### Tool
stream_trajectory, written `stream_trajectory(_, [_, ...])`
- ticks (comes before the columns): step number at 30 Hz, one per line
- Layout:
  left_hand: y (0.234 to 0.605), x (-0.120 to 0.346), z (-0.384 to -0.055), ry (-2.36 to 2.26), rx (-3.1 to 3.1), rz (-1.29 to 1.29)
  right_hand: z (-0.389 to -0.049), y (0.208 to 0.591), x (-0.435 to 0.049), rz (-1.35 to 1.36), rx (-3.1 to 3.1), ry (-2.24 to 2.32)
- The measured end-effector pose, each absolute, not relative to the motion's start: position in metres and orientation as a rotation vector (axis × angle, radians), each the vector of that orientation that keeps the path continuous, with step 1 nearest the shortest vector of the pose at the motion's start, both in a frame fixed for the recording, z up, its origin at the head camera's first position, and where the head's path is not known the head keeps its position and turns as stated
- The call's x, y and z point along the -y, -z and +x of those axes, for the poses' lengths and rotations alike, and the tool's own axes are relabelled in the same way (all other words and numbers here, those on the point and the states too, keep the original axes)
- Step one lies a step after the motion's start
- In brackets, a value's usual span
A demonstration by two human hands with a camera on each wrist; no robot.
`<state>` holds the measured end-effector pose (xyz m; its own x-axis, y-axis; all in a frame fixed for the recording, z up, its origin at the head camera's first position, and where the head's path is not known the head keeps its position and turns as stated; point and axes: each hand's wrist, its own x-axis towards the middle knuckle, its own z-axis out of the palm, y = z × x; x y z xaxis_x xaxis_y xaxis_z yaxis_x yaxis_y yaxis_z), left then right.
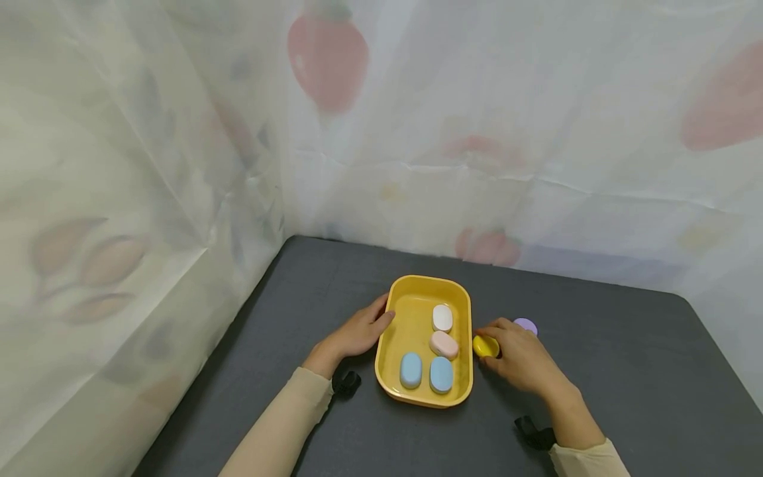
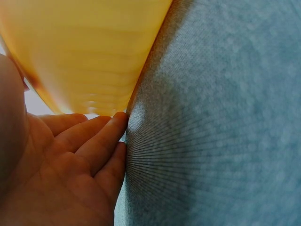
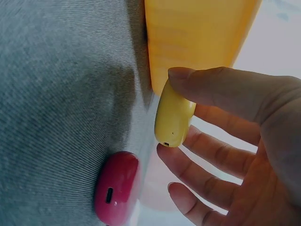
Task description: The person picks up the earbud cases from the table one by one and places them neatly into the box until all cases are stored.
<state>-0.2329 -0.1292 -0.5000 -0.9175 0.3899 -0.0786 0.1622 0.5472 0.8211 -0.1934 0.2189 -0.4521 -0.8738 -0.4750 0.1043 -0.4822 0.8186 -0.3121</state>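
Note:
A yellow tray [image 1: 408,318] holds a white case [image 1: 442,318], a pink case [image 1: 444,345] and two light blue cases [image 1: 410,370], all small and rounded. My left hand [image 1: 357,331] holds the tray's left side, thumb over the rim and fingers along the outer wall [image 2: 94,56]. Just outside the right wall, my right hand [image 1: 524,354] pinches a yellow earbud case [image 3: 174,115] between thumb and fingers; a small port shows on its end. Beyond that hand lies a purple case [image 1: 526,325], partly covered by it. A magenta case [image 3: 117,188] with a port stands nearby in the right wrist view.
The dark grey table [image 1: 334,278] runs back to a pale curtain [image 1: 381,132] printed with fruit. Another stretch of curtain closes off the left side. Black wrist straps [image 1: 348,384] sit near both cuffs.

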Motion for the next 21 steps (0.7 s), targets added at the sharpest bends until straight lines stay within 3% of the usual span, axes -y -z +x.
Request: stream_trajectory(21, [0.499,0.129,-0.23,-1.306,-2.541,0.463,-0.188,0.438,-0.22,0.758,2.902,-0.519])
